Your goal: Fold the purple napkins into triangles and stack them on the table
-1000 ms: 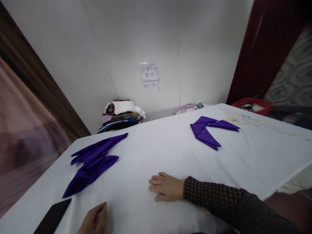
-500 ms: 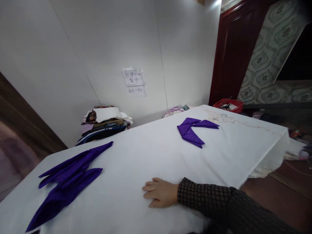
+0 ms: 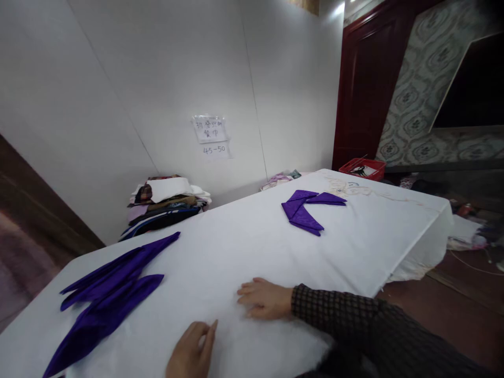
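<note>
My right hand lies palm down on the white tablecloth, its fingers stretched out and slightly blurred. Low in the view is my left hand, fingers bent and the thumb standing apart from them, with nothing visible in it. To its left, two long dark purple folded cloths with pointed ends lie close together. Farther back on the right rests another folded purple cloth, shaped like an open V. Neither hand touches the purple cloths.
A pile of folded clothes stands behind the table against the white wall, below a paper sign. Beyond the far right corner is a red basket. The tablecloth hangs over the right edge.
My left hand has come into view at the bottom. The right hand has shifted slightly away from me and to the right. The view has turned a little; the purple cloths lie unchanged.
</note>
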Demonstrator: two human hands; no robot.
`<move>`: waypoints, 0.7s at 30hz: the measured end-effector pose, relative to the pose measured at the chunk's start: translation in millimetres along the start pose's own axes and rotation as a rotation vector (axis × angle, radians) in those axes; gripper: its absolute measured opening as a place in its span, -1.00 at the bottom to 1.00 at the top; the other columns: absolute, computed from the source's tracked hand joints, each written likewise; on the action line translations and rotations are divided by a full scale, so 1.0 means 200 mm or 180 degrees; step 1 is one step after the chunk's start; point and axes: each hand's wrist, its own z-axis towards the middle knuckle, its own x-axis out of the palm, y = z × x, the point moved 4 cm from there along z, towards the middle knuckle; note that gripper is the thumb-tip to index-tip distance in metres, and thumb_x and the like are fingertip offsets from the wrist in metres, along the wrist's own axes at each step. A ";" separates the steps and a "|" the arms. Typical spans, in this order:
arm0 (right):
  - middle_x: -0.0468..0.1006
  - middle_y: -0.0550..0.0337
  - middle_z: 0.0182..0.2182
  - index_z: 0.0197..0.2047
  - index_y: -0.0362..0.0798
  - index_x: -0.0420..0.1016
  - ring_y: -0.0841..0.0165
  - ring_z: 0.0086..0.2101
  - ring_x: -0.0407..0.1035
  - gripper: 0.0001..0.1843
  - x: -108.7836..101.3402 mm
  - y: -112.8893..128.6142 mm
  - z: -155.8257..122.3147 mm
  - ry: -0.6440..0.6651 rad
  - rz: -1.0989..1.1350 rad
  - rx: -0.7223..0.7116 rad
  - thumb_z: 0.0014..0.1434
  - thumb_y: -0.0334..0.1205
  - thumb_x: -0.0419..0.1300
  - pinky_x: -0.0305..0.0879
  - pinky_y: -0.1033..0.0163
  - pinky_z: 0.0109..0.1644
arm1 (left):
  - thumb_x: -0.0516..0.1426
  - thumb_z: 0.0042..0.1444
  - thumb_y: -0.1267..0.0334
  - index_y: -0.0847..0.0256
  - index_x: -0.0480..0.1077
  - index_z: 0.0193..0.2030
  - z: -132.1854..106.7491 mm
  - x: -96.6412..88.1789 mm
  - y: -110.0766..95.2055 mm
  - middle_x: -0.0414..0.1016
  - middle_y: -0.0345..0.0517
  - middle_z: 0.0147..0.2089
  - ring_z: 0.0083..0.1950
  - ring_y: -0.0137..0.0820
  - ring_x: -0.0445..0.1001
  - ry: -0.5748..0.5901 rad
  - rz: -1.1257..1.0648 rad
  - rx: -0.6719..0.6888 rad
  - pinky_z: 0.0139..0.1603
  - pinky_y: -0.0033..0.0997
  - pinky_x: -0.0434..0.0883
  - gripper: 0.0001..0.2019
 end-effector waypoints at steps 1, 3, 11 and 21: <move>0.35 0.04 0.13 0.12 -0.04 0.31 0.27 0.16 0.13 -0.57 -0.06 -0.05 -0.04 -0.0165 0.0028 0.0137 0.23 -0.06 0.05 -0.04 0.05 0.21 | -0.02 0.14 -0.03 0.13 0.31 -0.53 0.02 0.05 -0.07 0.41 -0.25 -0.51 -0.48 -0.46 0.41 0.0033 -0.0007 0.0202 -0.41 -0.54 0.37 -0.65; 0.42 0.04 0.07 0.09 -0.04 0.37 0.25 0.10 0.23 -0.59 -0.20 -0.19 -0.15 -0.0557 -0.0016 0.0595 0.21 -0.09 0.05 0.01 0.03 0.19 | -0.04 0.19 0.02 0.14 0.28 -0.52 0.06 0.13 -0.18 0.39 -0.25 -0.50 -0.45 -0.48 0.40 0.0098 0.0020 0.0499 -0.40 -0.56 0.35 -0.65; 0.53 0.10 -0.05 -0.05 -0.07 0.51 0.23 -0.04 0.38 -0.61 -1.02 -0.98 -0.92 -0.1922 -0.0863 0.3285 0.24 -0.17 -0.08 0.26 0.18 0.04 | -0.04 0.22 0.13 0.17 0.23 -0.54 0.26 0.42 -0.44 0.35 -0.23 -0.50 -0.44 -0.45 0.37 0.0417 0.0118 0.1096 -0.40 -0.49 0.31 -0.68; 0.47 -0.13 -0.01 -0.03 -0.17 0.47 0.13 0.03 0.31 -0.56 -1.36 -1.71 -1.31 -0.1288 -0.1344 0.4896 0.25 -0.08 -0.06 0.19 0.13 0.05 | -0.08 0.23 0.05 0.16 0.21 -0.57 0.37 0.67 -0.35 0.30 -0.24 -0.54 -0.49 -0.48 0.32 0.0159 -0.0587 0.0963 -0.43 -0.55 0.32 -0.61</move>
